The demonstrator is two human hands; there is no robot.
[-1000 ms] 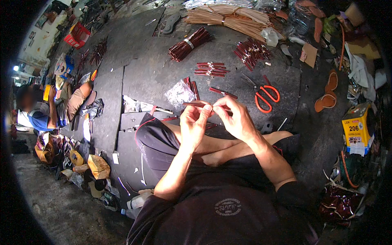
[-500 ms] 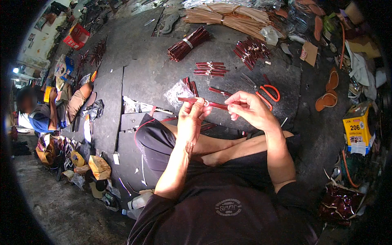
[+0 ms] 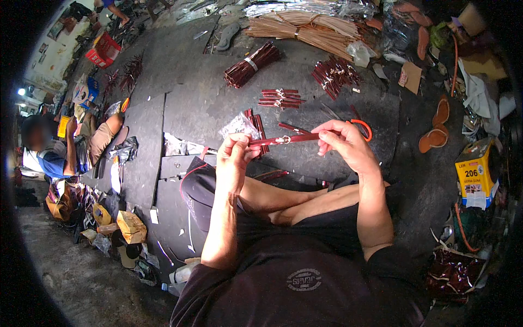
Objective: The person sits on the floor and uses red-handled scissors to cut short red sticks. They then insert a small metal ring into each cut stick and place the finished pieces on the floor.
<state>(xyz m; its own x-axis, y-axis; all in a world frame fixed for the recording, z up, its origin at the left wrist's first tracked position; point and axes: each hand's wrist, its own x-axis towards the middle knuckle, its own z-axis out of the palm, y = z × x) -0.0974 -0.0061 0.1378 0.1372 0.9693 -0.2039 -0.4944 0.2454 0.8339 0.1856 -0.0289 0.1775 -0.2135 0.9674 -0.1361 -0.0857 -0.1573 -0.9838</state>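
Room: cluttered workshop, the work done on the floor over dark floor sheeting (image 3: 185,76). At my far left a co-worker (image 3: 52,155) sits among bags and scraps; at the right edge stands a yellow box (image 3: 475,173), with tan sandal soles (image 3: 434,137) nearer in.

Thing in hand: one dark red strap (image 3: 304,138), stretched between the two hands above the sheeting, with a small shiny metal fitting (image 3: 283,140) near its middle. Left hand (image 3: 234,153): thumb and fingers pinching the strap's left end. Right hand (image 3: 350,146): grip pinching the other end.

Handling notes, my judgement — light, even tension should be enough to lay the strap flat; a hard pull could shift or strain the fitting. I would pinch only at the ends, thumbs on top, so the middle shows whole, and turn both wrists together to avoid a twist. Whether the fitting is fastened I cannot tell at this size.

Surface: a clear plastic bag (image 3: 239,126) lies just beyond the left hand; the orange-handled scissors (image 3: 363,131) are partly hidden behind the right. Farther out: a short row of fitted straps (image 3: 280,100), a looser pile (image 3: 333,77) and a banded dark red bundle (image 3: 250,65) — all within view.
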